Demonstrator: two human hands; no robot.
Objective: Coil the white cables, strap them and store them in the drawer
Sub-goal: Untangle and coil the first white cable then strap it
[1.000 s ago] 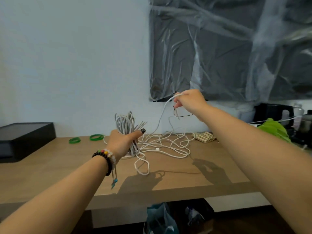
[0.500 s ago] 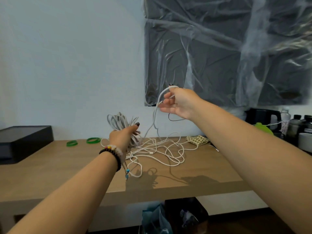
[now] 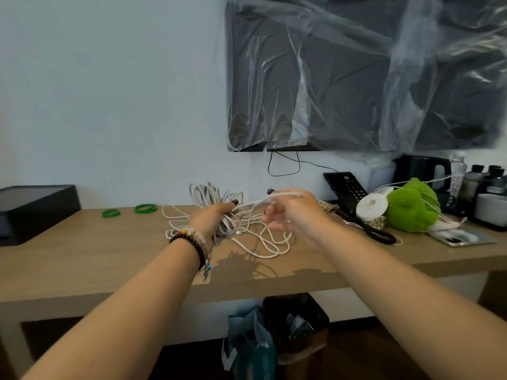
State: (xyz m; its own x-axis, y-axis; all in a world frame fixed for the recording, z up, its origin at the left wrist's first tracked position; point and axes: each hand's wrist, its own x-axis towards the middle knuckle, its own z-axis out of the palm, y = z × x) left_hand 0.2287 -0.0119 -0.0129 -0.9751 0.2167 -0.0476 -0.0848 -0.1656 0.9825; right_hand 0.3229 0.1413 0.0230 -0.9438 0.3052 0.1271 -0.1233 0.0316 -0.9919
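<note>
Coiling step, frame centre: left hand (image 3: 212, 216) grips the white cable coil (image 3: 211, 198) above the desk (image 3: 82, 250); right hand (image 3: 290, 212) pinches the free strand (image 3: 258, 202), next to be looped onto the coil.

The right hand (image 3: 295, 212) is motion-blurred, so can't really tell how its fingers sit on the white cable (image 3: 255, 204). The left hand (image 3: 212, 218) hides the middle of the coiled bundle (image 3: 205, 196). The black box (image 3: 33, 207) on the left and the plastic-covered TV (image 3: 365, 72) are cut off by the edges. Bottle labels far right are too small to read.
</note>
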